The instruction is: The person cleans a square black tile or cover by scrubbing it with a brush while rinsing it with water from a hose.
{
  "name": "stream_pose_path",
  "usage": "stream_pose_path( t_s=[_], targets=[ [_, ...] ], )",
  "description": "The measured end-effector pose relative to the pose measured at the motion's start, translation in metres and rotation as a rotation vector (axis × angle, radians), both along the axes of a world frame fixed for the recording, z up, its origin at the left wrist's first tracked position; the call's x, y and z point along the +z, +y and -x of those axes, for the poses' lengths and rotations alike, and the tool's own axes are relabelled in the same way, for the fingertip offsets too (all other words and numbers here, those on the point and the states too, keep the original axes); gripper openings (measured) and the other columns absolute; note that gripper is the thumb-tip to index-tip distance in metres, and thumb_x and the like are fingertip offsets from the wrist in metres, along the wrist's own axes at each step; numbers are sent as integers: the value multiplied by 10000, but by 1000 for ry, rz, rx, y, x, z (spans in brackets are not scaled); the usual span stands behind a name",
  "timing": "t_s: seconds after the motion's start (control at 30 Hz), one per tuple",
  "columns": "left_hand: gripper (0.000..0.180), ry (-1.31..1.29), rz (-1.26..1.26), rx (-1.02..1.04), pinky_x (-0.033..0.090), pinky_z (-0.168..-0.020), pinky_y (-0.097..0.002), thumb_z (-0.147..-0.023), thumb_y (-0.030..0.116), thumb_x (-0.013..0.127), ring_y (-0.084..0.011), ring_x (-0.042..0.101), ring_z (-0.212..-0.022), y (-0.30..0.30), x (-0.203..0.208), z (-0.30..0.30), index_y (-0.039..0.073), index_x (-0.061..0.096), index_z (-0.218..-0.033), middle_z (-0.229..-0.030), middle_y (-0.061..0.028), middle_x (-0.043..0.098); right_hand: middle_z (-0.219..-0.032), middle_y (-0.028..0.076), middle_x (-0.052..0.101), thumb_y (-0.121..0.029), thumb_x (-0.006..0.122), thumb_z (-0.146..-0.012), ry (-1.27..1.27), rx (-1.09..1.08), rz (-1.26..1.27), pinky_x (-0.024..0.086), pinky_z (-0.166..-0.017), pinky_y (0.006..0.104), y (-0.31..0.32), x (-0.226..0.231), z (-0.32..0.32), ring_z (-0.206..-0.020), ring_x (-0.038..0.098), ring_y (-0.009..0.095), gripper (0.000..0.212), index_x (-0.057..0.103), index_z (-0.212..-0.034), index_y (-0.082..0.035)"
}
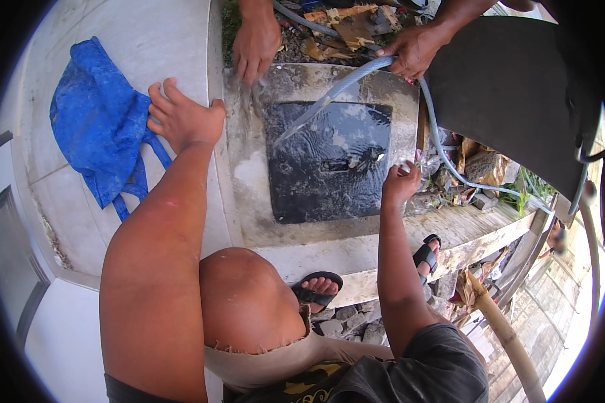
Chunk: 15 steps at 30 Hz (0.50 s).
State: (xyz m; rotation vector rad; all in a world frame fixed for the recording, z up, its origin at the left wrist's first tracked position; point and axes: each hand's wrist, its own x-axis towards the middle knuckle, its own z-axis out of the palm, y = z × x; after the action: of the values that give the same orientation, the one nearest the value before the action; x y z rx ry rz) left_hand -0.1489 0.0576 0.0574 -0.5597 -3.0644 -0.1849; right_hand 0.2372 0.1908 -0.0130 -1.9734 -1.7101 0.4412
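My left hand (185, 119) rests with spread fingers on the pale tiled ledge, its fingertips against a crumpled blue cloth (94, 117) with straps. My right hand (402, 183) is at the right edge of a dark square panel (316, 195) set in concrete. Its fingers are curled together; whether something small is between them is hidden. Rippling water covers the panel, which has a small rectangular slot near its middle. Another person's hand grips a clear braided hose (343, 86), whose end points down at the panel. That person's other hand (257, 50) hangs over the concrete rim, blurred beneath.
Wood scraps and litter (356, 30) lie behind the panel. A large dark sheet (511, 94) stands at the right, the hose trailing below it. Rubble (349, 326) fills the gap by my sandalled feet. A bamboo pole (507, 336) slants at lower right.
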Motion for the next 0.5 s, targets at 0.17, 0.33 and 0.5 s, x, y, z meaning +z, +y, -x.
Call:
stream_pose_path(
  t_s=[0.17,0.33,0.5],
  targets=[
    [900,5,-8,-6,192,-1137,-489,-659,364,809,-328,336,-1326,3,-2,-1,91,358,-1388,-1475,-129,296,-980,126,645,-221,803,-791,-269,507,33,510,-874,456,-42,-22,2,-997,621,350,277,724,-1005,-65],
    [900,-7,-6,-3,183,-1147,-493,-664,357,802,-332,328,-1344,6,-2,-3,88,359,-1399,-1477,-124,297,-1036,151,657,-333,725,-850,-295,355,331,521,-844,463,-82,-40,50,-998,612,366,388,713,-1113,-47],
    [890,31,-9,-9,181,-1147,-495,-668,353,795,-335,329,-1341,1,-7,0,85,359,-1397,-1475,-128,298,-1083,183,639,-352,680,-879,-358,255,365,515,-864,475,-106,-43,74,-1034,604,373,516,629,-1300,-58]
  ],
)
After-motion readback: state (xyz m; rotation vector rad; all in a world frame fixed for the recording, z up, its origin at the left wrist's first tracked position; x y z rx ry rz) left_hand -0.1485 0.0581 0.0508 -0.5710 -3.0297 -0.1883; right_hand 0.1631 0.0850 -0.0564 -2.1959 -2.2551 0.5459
